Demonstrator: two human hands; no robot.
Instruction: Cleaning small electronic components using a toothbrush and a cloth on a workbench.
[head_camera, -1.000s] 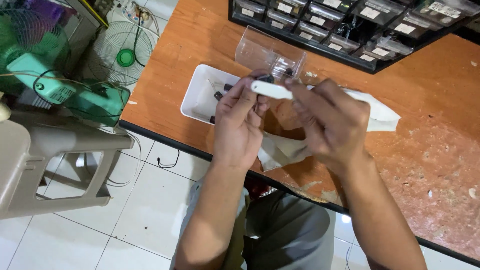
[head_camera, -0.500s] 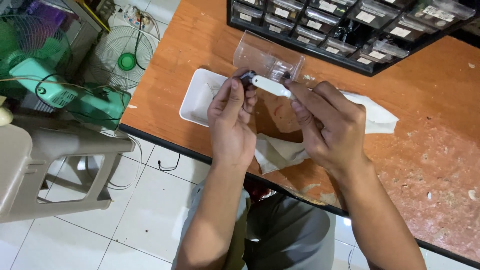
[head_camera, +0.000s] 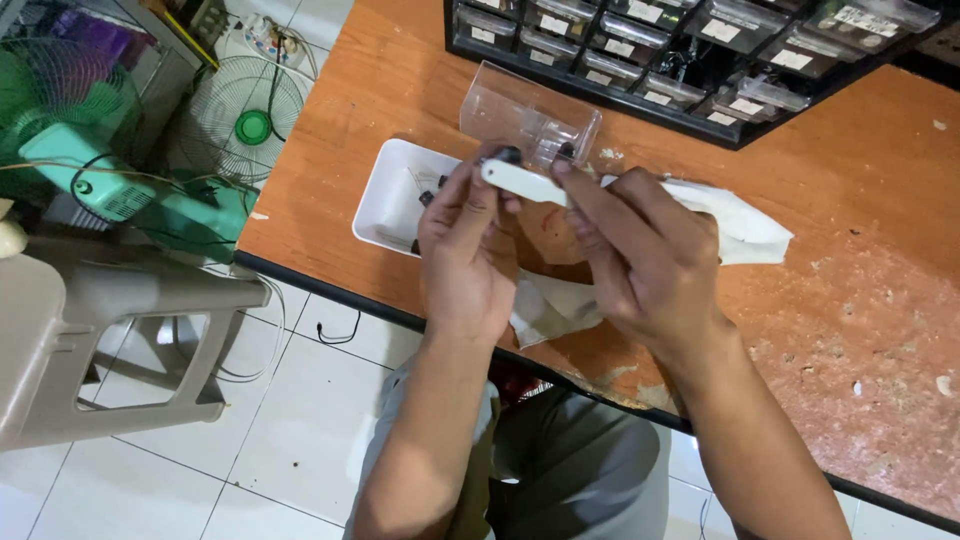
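My left hand (head_camera: 468, 250) pinches a small black part (head_camera: 508, 155) between thumb and fingertips, just above a white tray (head_camera: 392, 190). My right hand (head_camera: 640, 255) grips a slim white tool (head_camera: 522, 182), whose tip points left and touches the black part. Both hands are held together over the front edge of the orange table (head_camera: 850, 240). A clear plastic drawer (head_camera: 528, 120) lies right behind the fingertips. What else is inside the tray is mostly hidden by my left hand.
White cloth (head_camera: 735, 225) lies under and to the right of my hands. A black cabinet of small clear drawers (head_camera: 690, 60) stands along the table's back. On the floor to the left are a grey plastic stool (head_camera: 90, 330) and green fans (head_camera: 120, 190).
Both hands have stayed together over the table edge. My left fingers have closed a little more around the black part at the tool's tip.
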